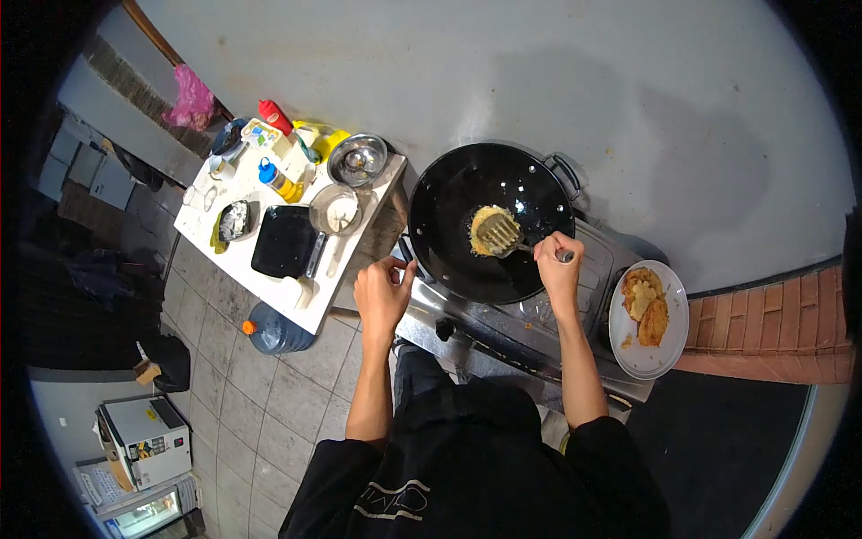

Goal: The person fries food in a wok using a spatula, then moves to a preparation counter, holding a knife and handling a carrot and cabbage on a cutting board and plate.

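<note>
My right hand is wrapped round the handle of a slotted spatula. The spatula's metal blade lies over a yellowish, frying patty in the middle of a large black wok. Beside the wok's left loop handle is my left hand, its fingers curled in and its thumb close to the handle. Whether it touches the handle, or holds anything small, I cannot tell. On the right, a white plate carries golden-brown fried pieces.
Left of the stove stands a white table with a black tray, a saucepan, a metal bowl, an oil bottle and a red bottle. A blue water jug sits on the floor below.
</note>
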`<action>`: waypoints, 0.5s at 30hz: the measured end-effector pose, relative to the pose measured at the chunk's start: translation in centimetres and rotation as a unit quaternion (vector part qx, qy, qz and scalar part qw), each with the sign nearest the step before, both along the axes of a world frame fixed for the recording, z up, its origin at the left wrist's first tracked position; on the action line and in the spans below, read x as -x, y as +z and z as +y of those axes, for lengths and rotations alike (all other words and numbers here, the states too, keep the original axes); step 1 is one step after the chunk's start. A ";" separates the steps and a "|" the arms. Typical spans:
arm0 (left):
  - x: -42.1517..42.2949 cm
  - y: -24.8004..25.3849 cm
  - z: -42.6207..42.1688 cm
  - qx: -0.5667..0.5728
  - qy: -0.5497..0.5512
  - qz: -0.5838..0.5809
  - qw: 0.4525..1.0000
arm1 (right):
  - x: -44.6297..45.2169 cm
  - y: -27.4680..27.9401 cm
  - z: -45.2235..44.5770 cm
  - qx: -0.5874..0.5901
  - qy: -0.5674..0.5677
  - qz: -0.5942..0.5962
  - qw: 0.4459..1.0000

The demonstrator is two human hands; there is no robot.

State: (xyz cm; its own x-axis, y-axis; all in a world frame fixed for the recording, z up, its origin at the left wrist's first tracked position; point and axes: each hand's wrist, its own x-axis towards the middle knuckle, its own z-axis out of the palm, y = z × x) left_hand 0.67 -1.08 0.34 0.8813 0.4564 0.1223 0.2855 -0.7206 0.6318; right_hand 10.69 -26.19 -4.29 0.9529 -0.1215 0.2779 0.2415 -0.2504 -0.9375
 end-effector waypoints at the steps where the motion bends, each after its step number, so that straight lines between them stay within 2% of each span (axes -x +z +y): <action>1: 0.0 0.0 0.0 0.000 0.001 -0.005 1.000 | 0.0 0.4 0.1 0.001 -0.002 0.008 1.000; 6: 0.2 0.1 -0.2 0.004 0.008 -0.001 1.000 | -0.1 0.6 0.0 0.032 0.000 0.006 0.999; 8: 0.2 0.2 -0.2 0.004 0.012 -0.005 1.000 | 0.1 1.9 0.2 -0.024 -0.009 0.026 0.999; 11: 0.2 0.1 0.0 0.008 0.006 -0.004 1.000 | 0.3 2.0 -0.3 0.006 -0.016 0.040 0.999; 15: 0.3 -0.2 0.1 0.006 0.004 -0.019 1.000 | 0.6 1.7 -0.4 -0.031 -0.037 0.019 0.999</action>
State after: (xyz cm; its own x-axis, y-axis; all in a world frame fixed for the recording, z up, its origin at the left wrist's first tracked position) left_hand 0.37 -1.02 0.14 0.8722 0.4651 0.1511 0.2663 -0.7109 0.6509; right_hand 10.11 -26.63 -2.56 0.9504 -0.2070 0.2322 0.1892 -0.2079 -0.9597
